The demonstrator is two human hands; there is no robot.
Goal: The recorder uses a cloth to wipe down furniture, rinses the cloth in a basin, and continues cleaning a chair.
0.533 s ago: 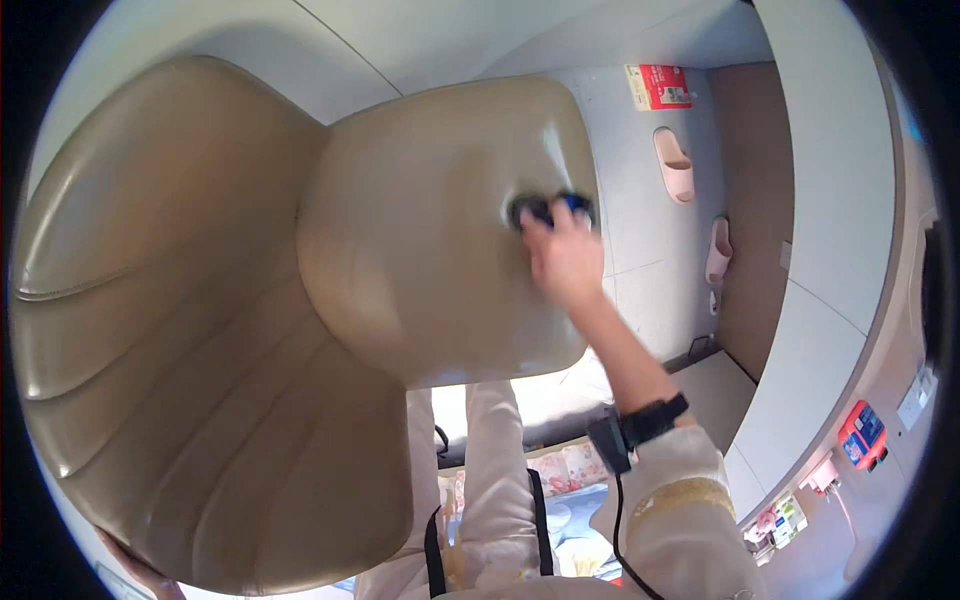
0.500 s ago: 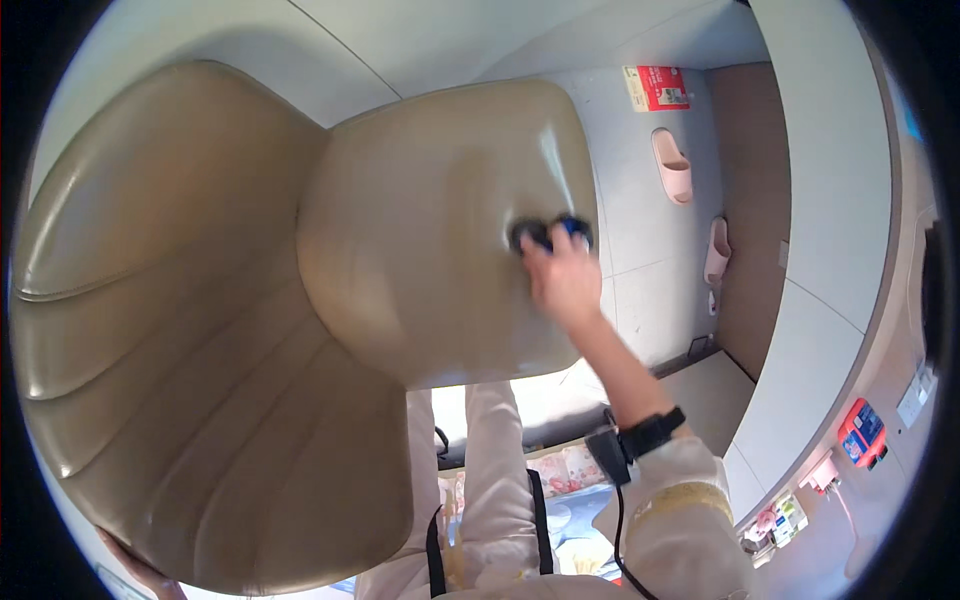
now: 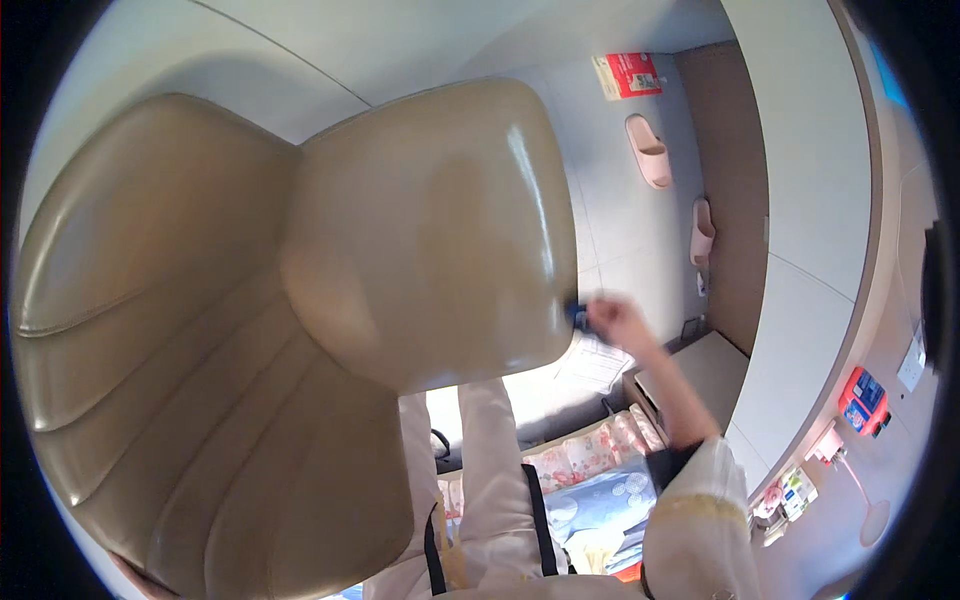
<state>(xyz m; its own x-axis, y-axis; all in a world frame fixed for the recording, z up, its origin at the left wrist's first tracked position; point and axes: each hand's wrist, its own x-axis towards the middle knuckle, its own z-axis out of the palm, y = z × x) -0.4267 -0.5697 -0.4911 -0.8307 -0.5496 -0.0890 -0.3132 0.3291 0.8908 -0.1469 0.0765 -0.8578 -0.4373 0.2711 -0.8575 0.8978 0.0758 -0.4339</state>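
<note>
dark handheld tool (image 3: pixel 578 316) (outline blurred) clamped in right hand (image 3: pixel 618 322) at right edge of tan padded chair seat (image 3: pixel 430 230). left hand (image 3: pixel 138 580) mostly hidden by backrest (image 3: pixel 250 400); grip cannot be told. light, even pressure seems advised.

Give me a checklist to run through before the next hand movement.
1. Right hand gripping the dark object: ok, though blurred.
2. Dark object touching the seat: cannot tell; it is at the seat's right edge, but blur hides any contact.
3. Left hand holding the backrest: cannot tell; only a sliver shows at its lower-left edge.
4. Pink slippers apart from the chair: ok, on the floor to its right.
5. Right sleeve off the seat: ok.
</note>
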